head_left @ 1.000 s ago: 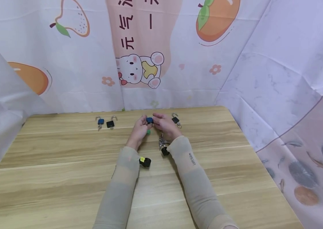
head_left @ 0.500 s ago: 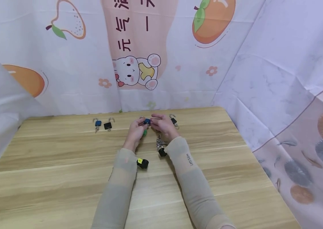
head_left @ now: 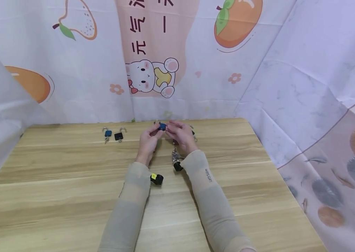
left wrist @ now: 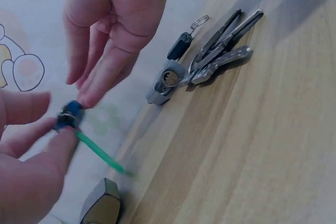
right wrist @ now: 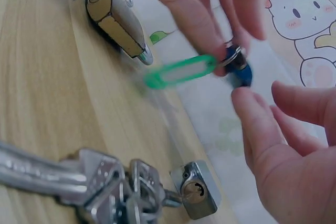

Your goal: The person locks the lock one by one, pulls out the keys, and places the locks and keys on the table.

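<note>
My left hand (head_left: 147,144) pinches a small blue padlock (head_left: 162,126) near the back edge of the table. A green key tag (right wrist: 181,71) hangs from a ring at the padlock's underside, blurred at its far end. Fingertips of my right hand (head_left: 182,137) touch the padlock's other side; its thumb stands apart in the right wrist view. Under the right hand is a silver padlock (left wrist: 167,81) with a bunch of keys (left wrist: 220,51) beside it. In the head view the hands cover part of this padlock.
To the left lie another blue padlock (head_left: 108,133) and a black-faced padlock (head_left: 119,136), both with raised shackles. A dark padlock (left wrist: 180,45) lies beyond the right hand. Small black devices (head_left: 156,179) sit at the wrists. A printed curtain (head_left: 95,105) hangs behind the table (head_left: 70,189).
Both hands have moved slightly up and toward the back with the blue padlock between them. The green tag, seen below it earlier, is hidden in the head view; more of the silver padlock shows.
</note>
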`<state>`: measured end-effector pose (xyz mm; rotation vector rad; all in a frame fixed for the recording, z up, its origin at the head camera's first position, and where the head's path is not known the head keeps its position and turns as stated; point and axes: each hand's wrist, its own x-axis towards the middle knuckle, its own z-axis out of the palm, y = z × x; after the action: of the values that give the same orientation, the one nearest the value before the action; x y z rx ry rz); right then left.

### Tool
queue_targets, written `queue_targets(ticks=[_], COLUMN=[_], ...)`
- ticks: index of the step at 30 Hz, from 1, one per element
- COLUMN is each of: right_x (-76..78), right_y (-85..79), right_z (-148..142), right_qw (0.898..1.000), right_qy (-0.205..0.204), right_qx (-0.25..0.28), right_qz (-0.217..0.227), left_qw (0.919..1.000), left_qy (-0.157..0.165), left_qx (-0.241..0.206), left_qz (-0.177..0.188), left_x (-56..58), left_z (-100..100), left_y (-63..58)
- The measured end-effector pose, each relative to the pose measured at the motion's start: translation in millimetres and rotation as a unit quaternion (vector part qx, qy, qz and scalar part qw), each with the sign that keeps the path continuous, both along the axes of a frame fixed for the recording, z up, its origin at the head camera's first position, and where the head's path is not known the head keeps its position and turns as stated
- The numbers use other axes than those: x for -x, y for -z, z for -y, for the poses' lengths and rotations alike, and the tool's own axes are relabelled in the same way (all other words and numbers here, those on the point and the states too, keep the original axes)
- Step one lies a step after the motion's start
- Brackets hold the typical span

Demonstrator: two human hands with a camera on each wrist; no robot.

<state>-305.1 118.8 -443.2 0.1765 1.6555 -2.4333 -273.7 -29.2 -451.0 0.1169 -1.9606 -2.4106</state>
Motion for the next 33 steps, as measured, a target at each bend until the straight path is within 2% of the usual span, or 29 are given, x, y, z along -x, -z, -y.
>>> queue_targets(ticks=[4,6,8,11,17,22,27,30,33], right_x=[-0.9,-1.1,-0.8,0.4,-2.2,-5.8,-6.9,-8.4,-11.5], right_y=[-1.6,-2.8,-4.7,-8.8,-12.1,-14.0,-17.7,-20.0,-22.6], right_z=[4,7,9,10,10,14,18,17,16], right_qw=[1.0,1.0,1.0,0.999,0.997,0.994,0.992,0.985,0.974], right_qy=[0.004,0.002,-0.001,-0.004,-0.022,-0.055,-0.061,-0.062,-0.066], right_qx=[0.002,-0.008,-0.019,-0.029,-0.058,-0.078,-0.09,-0.129,-0.183], right_qz=[-0.007,-0.007,-0.008,-0.016,-0.036,-0.053,-0.068,-0.092,-0.121], left_qw=[0.9976,0.9963,0.9961,0.9958,0.9973,0.9984,0.9978,0.9991,0.9994], left_qy=[-0.052,-0.067,-0.069,-0.057,-0.02,-0.007,-0.007,0.001,0.026], left_qx=[-0.01,-0.024,-0.038,-0.067,-0.071,-0.055,-0.061,-0.034,0.01], left_qz=[-0.044,-0.047,-0.039,-0.026,-0.008,0.013,0.023,0.024,0.018], left_x=[-2.0,-3.0,-3.0,-1.0,-4.2,-9.5,-12.0,-14.0,-15.9], left_z=[1,3,6,11,23,33,38,36,33], left_y=[-1.2,-2.2,-4.4,-8.0,-9.9,-9.6,-12.2,-13.1,-12.1])
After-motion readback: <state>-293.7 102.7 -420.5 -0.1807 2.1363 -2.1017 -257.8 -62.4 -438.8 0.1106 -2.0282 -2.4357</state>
